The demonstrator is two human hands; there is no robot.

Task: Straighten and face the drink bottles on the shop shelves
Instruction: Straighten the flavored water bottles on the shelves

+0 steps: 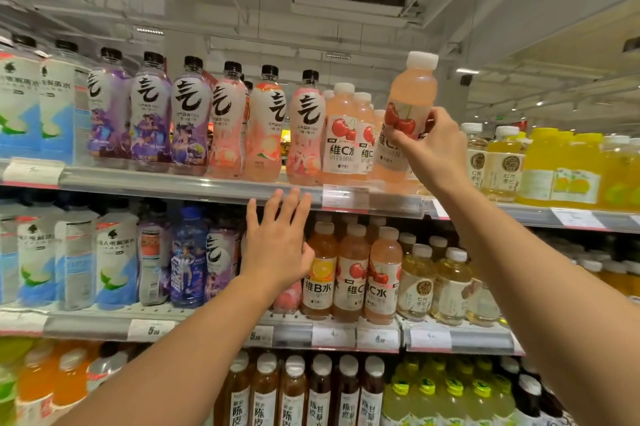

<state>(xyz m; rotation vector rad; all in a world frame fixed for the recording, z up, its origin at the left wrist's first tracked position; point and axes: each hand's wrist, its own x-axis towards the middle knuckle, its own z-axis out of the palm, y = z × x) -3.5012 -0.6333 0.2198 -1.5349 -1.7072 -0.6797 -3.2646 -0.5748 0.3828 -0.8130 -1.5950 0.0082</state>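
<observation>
Tilting above the top shelf point(207, 185), a cherry bottle point(408, 114) is pinched by the right hand point(429, 152); the left hand point(277, 249) is spread open, holding nothing. Neighbouring bottles point(343, 135) could be toppled if it is set down askew.

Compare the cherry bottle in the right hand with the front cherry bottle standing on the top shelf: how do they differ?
The held cherry bottle is lifted above the row and tilted, gripped by the right hand; the shelf cherry bottle stands upright on the top shelf, untouched. The held bottle's label is partly hidden by fingers; the shelf bottle's label faces front, fully readable. Both have white caps, pink drink and cherry labels.
</observation>
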